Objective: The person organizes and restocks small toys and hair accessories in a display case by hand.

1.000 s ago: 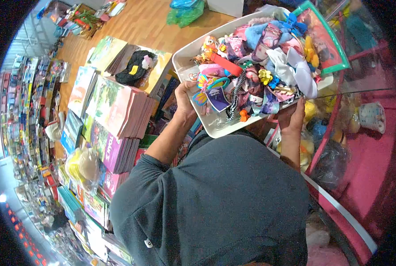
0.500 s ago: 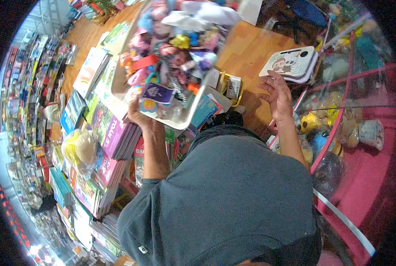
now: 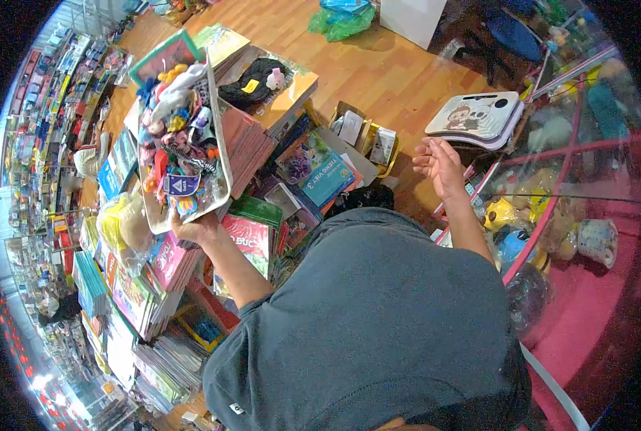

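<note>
My left hand (image 3: 197, 228) grips the near edge of a white plastic tray (image 3: 226, 169), which is tilted over the stacked books. Small colourful plush toys and trinkets (image 3: 177, 129) fill the tray, with a purple tag (image 3: 182, 185) near its front. My right hand (image 3: 439, 167) is raised with its fingers apart and slightly curled, holding nothing. Just beyond it lies a white folding lap table (image 3: 475, 115) with a cartoon print. Behind the tray, a black knitted item (image 3: 252, 80) with a yellow label rests on the books.
Stacks of books (image 3: 245, 144) stand around the tray and to the left. A yellow-edged box (image 3: 383, 147) with small packs sits on the wooden floor (image 3: 342, 68). Bagged plush toys (image 3: 503, 214) lie right, behind a pink-edged clear panel. A blue stool (image 3: 514, 37) stands far right.
My left hand has carried the tray leftward and farther down over the books, uncovering the black knitted item and the floor behind. My right hand has shifted slightly down, still empty.
</note>
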Available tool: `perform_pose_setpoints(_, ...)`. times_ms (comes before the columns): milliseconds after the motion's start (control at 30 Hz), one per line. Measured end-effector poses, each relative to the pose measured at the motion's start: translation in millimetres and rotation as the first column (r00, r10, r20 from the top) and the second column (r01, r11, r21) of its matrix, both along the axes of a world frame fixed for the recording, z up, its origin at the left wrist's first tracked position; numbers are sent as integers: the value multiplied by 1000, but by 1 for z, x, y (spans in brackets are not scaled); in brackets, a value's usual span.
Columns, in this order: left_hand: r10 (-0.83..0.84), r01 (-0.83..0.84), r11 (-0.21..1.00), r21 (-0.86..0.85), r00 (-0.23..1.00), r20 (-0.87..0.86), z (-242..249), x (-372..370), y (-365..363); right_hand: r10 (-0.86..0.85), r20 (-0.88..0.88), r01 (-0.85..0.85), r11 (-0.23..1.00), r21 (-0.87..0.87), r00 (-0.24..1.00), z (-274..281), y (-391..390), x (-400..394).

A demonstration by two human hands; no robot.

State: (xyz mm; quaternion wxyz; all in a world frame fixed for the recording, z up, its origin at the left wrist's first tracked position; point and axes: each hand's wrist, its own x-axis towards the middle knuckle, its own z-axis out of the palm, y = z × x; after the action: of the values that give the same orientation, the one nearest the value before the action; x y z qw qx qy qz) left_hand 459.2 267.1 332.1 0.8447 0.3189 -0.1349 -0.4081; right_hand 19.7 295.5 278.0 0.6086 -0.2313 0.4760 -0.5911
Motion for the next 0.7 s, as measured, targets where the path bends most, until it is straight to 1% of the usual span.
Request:
perform_pose_setpoints(33, 35, -35, 999, 34, 999, 5, 1, -4, -1, -12, -4, 12, 1000, 1, 1000, -2, 2, -1)
perform_pose_setpoints(67, 22, -22, 999, 38, 1000, 0, -1, -6, -2, -7, -14, 7, 1000, 7, 1000, -4, 4, -2)
perform_pose_setpoints(133, 78, -80, 996, 44, 996, 45, -2, -14, -6, -21, -24, 22, 1000, 17, 999, -10, 7, -5)
perform_pose_setpoints(167, 82, -86, 995, 47, 993, 88, -1, -11, -10, -28, -22, 29, 999, 41, 999, -17, 2, -1)
perform_pose_setpoints(233, 20, -24, 997, 77, 998, 51, -12, -2, -26, -69, -16, 70, 996, 62, 997, -29, -4, 7)
perform_pose_setpoints(267, -32, 30, 995, 100, 999, 16, -19, 6, -27, -83, -43, 87, 991, 105, 996, -34, -7, 12)
perform_pose_setpoints(300, -98, 101, 988, 118, 995, -26, -26, 26, -36, -80, -25, 82, 992, 93, 997, -38, -10, 15)
perform_pose_setpoints(333, -170, 178, 975, 131, 983, -68, -34, 32, -38, -95, -48, 101, 987, 122, 994, -43, -14, 19)
perform_pose_setpoints(367, -241, 255, 957, 142, 965, -108, -44, 50, -53, -119, -8, 118, 980, 161, 993, -47, -19, 22)
perform_pose_setpoints(467, -422, 458, 874, 164, 881, -214, -88, 41, -89, -147, -22, 149, 971, 185, 989, -54, -39, 40)
perform_pose_setpoints(567, -499, 551, 813, 189, 826, -261, -117, 64, -105, -209, -67, 217, 965, 145, 976, -64, -56, 53)
perform_pose_setpoints(600, -509, 568, 795, 211, 815, -277, -127, 75, -119, -227, -62, 234, 959, 161, 972, -67, -70, 58)
perform_pose_setpoints(700, -524, 588, 764, 265, 805, -278, -127, 80, -115, -277, -58, 283, 945, 162, 959, -69, -67, 49)
